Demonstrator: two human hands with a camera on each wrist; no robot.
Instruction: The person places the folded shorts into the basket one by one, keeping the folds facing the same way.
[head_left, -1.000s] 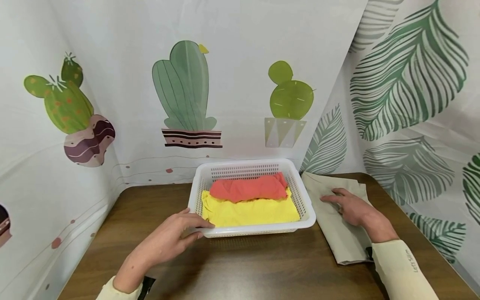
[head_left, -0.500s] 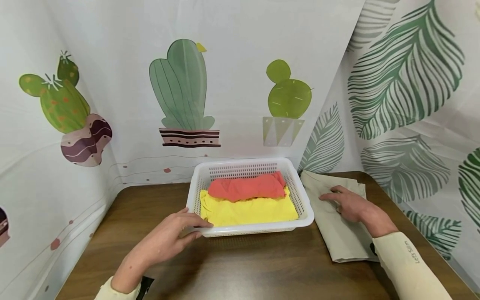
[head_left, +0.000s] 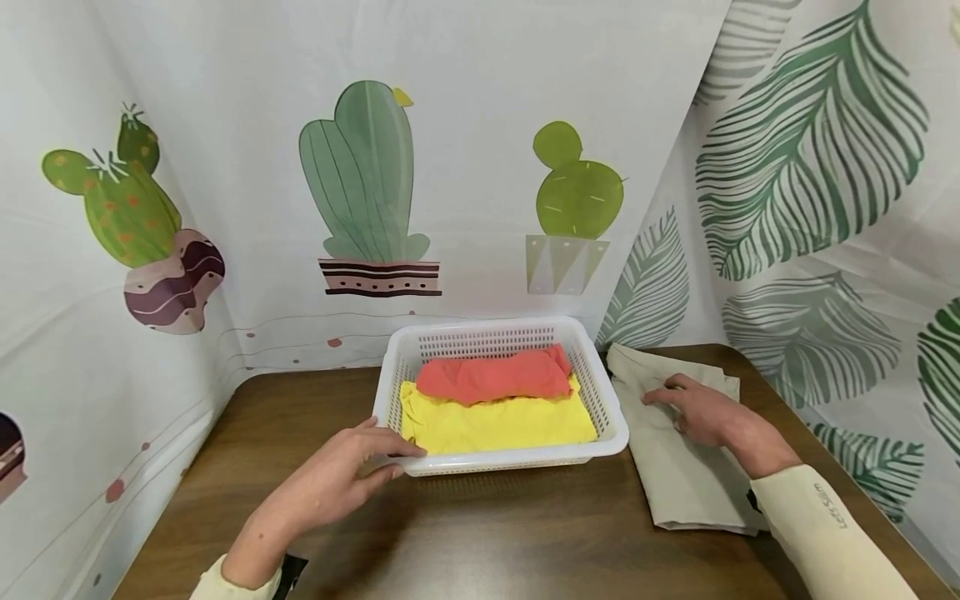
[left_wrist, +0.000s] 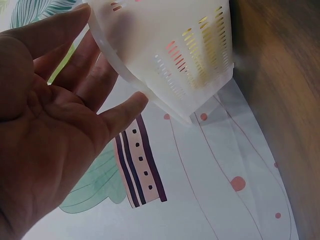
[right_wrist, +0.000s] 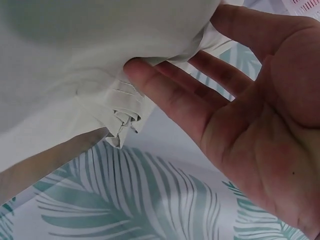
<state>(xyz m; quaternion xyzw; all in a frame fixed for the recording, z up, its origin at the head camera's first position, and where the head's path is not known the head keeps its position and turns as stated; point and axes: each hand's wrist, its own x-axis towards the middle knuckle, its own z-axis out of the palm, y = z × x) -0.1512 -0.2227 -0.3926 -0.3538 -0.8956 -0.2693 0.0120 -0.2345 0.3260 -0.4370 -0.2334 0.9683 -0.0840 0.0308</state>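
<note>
A white slotted plastic basket [head_left: 517, 458] stands on the table, with a folded yellow cloth [head_left: 495, 429] inside it. On top of the yellow one, toward the back, lies a rolled or folded red cloth [head_left: 491, 377]. My left hand [head_left: 337, 471] holds the basket's front-left corner, fingers over the rim and thumb below it; the left wrist view shows the fingers and thumb [left_wrist: 70, 20] at the rim. To the right of the basket, a folded beige garment [head_left: 686, 492] lies lengthwise. My right hand [head_left: 708, 417] rests its fingertips on it, denting the fabric in the right wrist view.
The brown wooden table [head_left: 480, 550] extends in front of the basket and to its left. A white curtain [head_left: 480, 167] printed with cacti and leaves hangs close behind the table and along both sides.
The beige garment has turned slightly: its near end has shifted left and its far right corner a little right. My left hand still holds the basket, which stays put.
</note>
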